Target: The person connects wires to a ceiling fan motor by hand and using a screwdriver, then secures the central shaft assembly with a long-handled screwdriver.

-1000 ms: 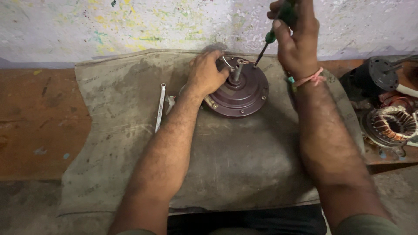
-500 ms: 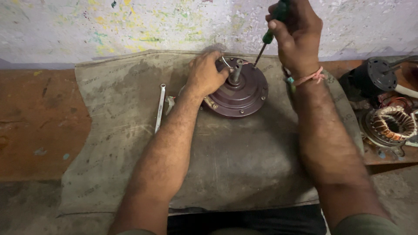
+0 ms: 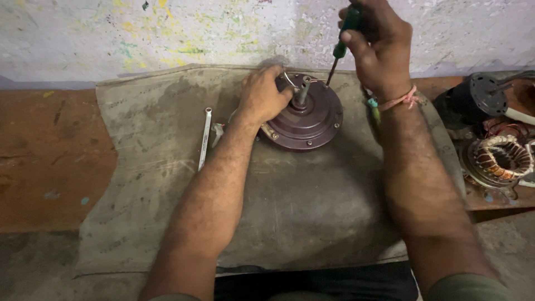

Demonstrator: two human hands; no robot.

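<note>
Head view: my left hand rests its grip on the round maroon metal motor housing on the desk; my right hand, grip closed, holds the green-handled screwdriver above its rim.

No packages, labels, signs or screens appear anywhere around the round brown fan motor housing: none lie on the cloth under it, none stand against the wall behind it, and none rest among the parts to its right.
</note>
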